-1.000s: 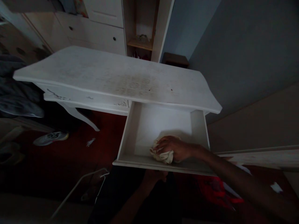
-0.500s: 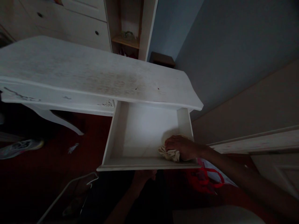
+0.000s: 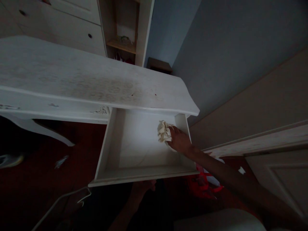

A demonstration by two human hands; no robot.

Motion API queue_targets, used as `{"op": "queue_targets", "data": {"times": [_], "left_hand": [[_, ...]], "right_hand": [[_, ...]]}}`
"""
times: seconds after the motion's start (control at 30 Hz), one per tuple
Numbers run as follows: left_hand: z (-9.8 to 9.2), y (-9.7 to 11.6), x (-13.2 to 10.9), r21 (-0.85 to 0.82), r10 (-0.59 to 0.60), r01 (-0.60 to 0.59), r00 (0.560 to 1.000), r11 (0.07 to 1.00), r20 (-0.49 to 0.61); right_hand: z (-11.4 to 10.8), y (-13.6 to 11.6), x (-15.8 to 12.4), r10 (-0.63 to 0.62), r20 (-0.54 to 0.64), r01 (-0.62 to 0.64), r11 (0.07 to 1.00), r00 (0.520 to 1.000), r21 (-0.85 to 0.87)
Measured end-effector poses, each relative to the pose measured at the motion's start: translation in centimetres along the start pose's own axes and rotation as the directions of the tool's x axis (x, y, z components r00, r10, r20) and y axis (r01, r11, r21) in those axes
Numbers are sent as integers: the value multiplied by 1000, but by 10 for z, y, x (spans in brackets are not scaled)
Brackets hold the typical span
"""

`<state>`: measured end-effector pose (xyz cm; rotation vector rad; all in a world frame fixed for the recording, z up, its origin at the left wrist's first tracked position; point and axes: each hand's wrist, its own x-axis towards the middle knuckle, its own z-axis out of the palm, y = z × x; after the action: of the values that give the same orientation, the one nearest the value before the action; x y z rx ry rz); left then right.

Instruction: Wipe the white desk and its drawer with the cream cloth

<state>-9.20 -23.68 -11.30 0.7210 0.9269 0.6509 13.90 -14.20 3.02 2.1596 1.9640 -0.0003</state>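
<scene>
A white drawer (image 3: 134,138) is pulled out from the right end of a white desk (image 3: 166,83). Inside it, my right hand (image 3: 179,139) is closed around a crumpled cream cloth (image 3: 164,131), which rests against the drawer bottom toward the right side. My left hand (image 3: 143,187) is just under the drawer's front edge, close to it or touching it. Its fingers are partly hidden and dark, so their grip does not show clearly.
Dark smudges and two small holes mark the desk top. Behind stands a white cabinet (image 3: 79,24) with open shelves. A red-handled bag (image 3: 201,184) lies on the floor at right, a white cable (image 3: 60,199) at lower left. A grey wall rises at right.
My right hand has moved the cloth from the drawer's front right corner back and slightly left over the bottom. My left hand stays under the front edge. The camera view has shifted a little right.
</scene>
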Motion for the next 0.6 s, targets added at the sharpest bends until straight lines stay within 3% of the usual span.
{"op": "queue_targets", "data": {"times": [0.1,0.23,0.4,0.6], "left_hand": [[0,1,-1,24,7,-7,1000,1000,2],[-2,4,1,76,9,-7,1000,997,-17],[-2,11,-3,102,11,-8,1000,995,-29],[3,20,-13,111,-5,9,999,994,-36]], "right_hand": [[-8,-3,25,147,-3,-147,989,989,-10],[-21,-3,56,243,-1,-243,970,970,19],[-32,-1,70,249,60,-253,966,967,62],[-33,-1,59,194,121,-200,979,973,41]]}}
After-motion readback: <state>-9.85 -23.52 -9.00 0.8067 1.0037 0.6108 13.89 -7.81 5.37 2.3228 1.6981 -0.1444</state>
